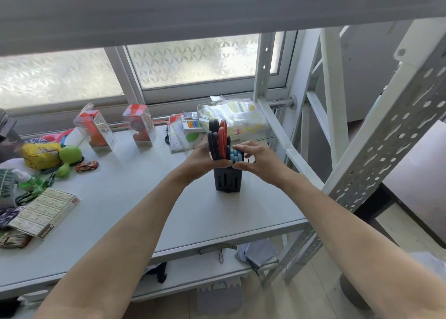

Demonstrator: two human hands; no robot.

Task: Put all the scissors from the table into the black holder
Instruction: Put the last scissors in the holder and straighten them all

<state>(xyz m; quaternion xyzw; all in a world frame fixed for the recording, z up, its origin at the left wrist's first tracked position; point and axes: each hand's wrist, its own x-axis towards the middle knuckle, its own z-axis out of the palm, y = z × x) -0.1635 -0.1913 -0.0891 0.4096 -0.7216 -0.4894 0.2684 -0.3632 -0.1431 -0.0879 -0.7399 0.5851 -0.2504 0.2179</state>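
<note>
The slotted black plastic holder (227, 180) stands upright on the pale grey desk (135, 198), toward its right end, already packed with red-and-black-handled scissors (220, 141) and a smaller pair of blue-handled scissors (234, 155), all handles up. The left hand (205, 156) is wrapped around the left side of the tall handles, fingers (223, 164) clamped on them near the holder's rim; the right hand (259, 158) is pinched together at the rim beside the blue handles — what it pinches cannot be told, thumb and fingertips look nearly closed. No loose scissors are made out on the desk, so the task is judged near done, final seating only. Risks: the holder is narrow and top-heavy, so a sideways push or a snagged handle on release could tip it; a blade jammed against a neighbour could be left proud and lean out; a lift of the left hand while clamped could drag pairs back up. Room: the desk is bare in front and to the left of the holder, while the perforated white metal rack upright (386, 135) and the desk's right edge lie near on the right — withdrawal toward the body is judged safest. The clear boxed toys (140, 125) behind are well apart.
</note>
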